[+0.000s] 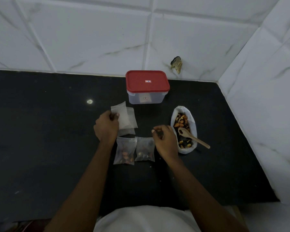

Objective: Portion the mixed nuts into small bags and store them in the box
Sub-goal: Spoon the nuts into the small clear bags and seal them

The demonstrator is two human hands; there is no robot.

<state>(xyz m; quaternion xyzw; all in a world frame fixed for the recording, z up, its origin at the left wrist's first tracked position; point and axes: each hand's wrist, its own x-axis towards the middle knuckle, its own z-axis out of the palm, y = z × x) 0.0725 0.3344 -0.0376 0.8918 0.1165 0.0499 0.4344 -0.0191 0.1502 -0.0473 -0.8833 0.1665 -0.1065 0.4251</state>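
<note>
Empty bag [125, 117] pinched by left hand [106, 127] — right hand [165, 139] curled, whether holding anything unclear.

Person, viewed from own head. Left forearm [90, 173] and right forearm [191, 178] bare along whole visible length, slender, narrowing toward wrists. Left hand [105, 126] and right hand [166, 139] bare, wrists bare too. Short nails show on left thumb and on one right fingertip. Torso covered by plain white garment [146, 220]: smooth fabric, soft rounded outline, at bottom centre of view. Dim light dulls fabric to grey-white.
</note>
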